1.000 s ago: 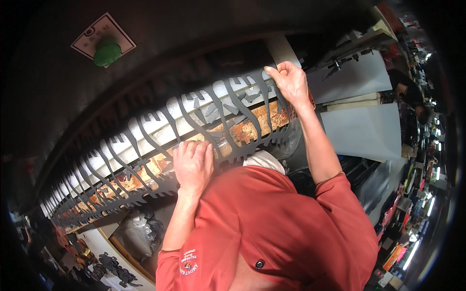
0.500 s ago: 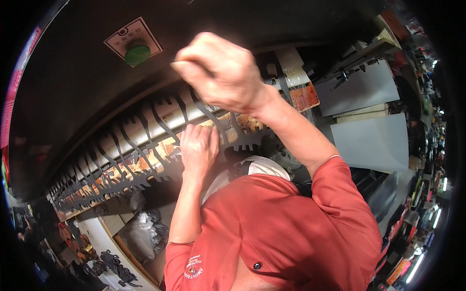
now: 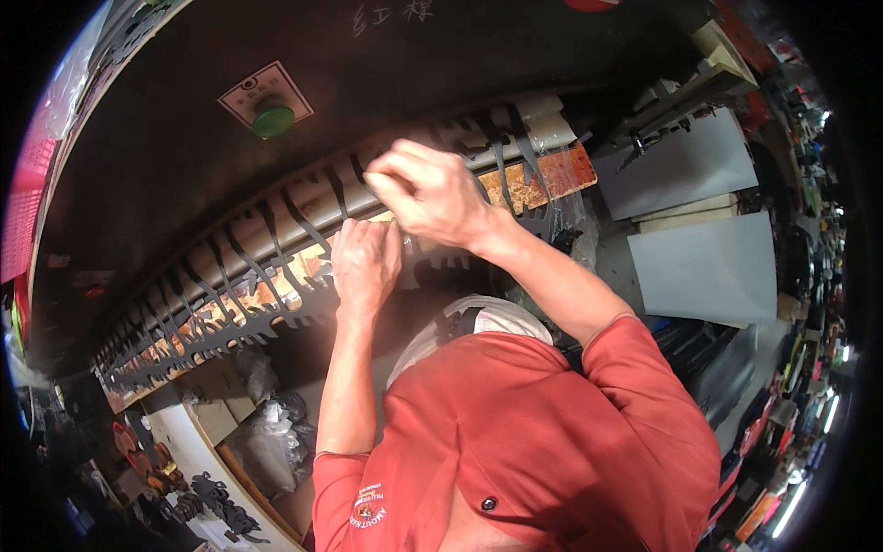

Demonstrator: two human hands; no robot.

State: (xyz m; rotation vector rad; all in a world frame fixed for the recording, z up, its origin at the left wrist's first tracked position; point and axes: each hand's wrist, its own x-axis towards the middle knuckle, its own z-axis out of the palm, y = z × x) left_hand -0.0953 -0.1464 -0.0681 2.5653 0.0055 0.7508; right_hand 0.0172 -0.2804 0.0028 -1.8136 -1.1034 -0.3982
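Note:
A long dark grey sheet (image 3: 253, 328), cut into comb-like strips and notched shapes, lies along a wooden board under a black machine. My left hand (image 3: 365, 262) is closed at the sheet's near edge, its fingertips bent over the material. Up and to its right, my right hand (image 3: 428, 198) hovers over the strips with its fingers curled in. Whatever it may hold is hidden inside the fingers. Dark strips (image 3: 508, 161) run on to the right of my right hand, over the orange-brown end of the board (image 3: 552, 177).
Above the board, the machine's black panel (image 3: 166, 175) carries a green button (image 3: 273, 120). White sheets (image 3: 704, 267) are stacked at the right. Clear plastic bags (image 3: 276, 432) sit below left, near small dark cut pieces (image 3: 216, 506).
My right hand has come down and nearer to the left hand. My left hand has shifted slightly up and left, still at the sheet's edge.

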